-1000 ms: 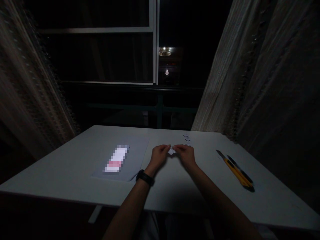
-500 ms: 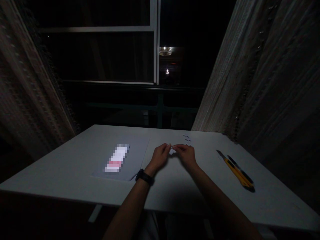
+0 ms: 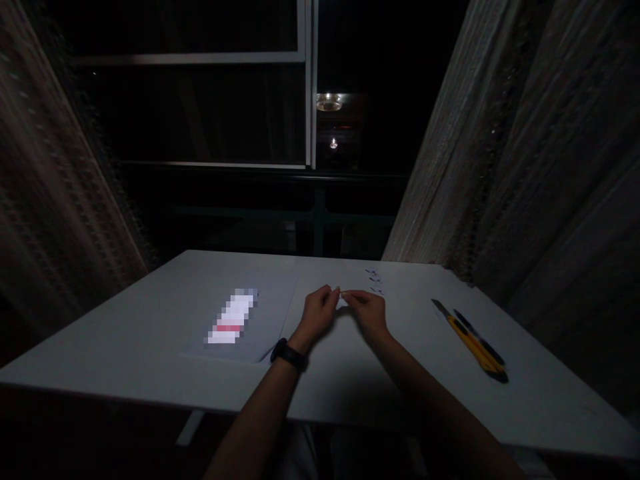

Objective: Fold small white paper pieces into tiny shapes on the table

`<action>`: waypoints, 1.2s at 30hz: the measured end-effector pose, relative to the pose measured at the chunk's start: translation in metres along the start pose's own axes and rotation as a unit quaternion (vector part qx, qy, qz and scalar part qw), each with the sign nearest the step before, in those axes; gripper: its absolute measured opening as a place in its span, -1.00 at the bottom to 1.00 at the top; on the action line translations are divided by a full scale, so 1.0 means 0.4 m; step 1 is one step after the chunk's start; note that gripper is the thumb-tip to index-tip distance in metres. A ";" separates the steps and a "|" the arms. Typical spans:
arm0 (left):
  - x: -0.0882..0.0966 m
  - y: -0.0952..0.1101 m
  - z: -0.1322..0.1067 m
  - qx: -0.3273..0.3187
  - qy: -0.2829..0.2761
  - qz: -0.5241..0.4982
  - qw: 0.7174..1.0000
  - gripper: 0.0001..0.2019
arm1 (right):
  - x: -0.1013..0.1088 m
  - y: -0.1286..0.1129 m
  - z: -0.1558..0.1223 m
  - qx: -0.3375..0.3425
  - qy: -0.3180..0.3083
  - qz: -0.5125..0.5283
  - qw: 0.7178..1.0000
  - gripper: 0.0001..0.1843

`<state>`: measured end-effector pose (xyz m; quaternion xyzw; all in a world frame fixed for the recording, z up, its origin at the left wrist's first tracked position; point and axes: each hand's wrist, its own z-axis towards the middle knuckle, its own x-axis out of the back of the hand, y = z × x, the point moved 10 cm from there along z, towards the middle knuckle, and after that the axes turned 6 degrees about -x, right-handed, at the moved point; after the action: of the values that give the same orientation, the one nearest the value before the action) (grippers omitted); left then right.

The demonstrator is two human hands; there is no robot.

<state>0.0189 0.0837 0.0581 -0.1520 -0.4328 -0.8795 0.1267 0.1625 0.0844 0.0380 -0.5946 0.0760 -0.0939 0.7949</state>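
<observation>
Over the middle of the white table, my left hand (image 3: 320,311) and my right hand (image 3: 369,311) meet at the fingertips. Both pinch a small piece of white paper (image 3: 341,303), mostly covered by the fingers. A dark watch (image 3: 289,354) is on my left wrist. Just beyond my right hand lie several small white paper pieces (image 3: 375,281) with dark marks, set in a short column.
Left of my hands, a lit phone (image 3: 233,317) with a blurred screen rests on white paper sheets (image 3: 277,313). A yellow utility knife (image 3: 470,343) and a dark pen (image 3: 480,339) lie at the right. Curtains (image 3: 450,133) flank a dark window behind the table (image 3: 125,333).
My right hand has shifted slightly left and its fingers have drawn in over the paper, so less of it shows. The view has moved a little; other things stay put.
</observation>
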 end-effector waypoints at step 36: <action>-0.036 0.037 -0.014 -0.090 -0.094 0.110 0.985 -0.71 | -0.046 -0.041 -0.022 0.078 -0.143 -0.340 0.926 -0.77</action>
<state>0.0364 0.0718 0.0602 -0.2913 -0.3422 -0.8775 0.1674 0.1416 0.0762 0.0516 -0.5283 -0.2525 -0.2779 0.7615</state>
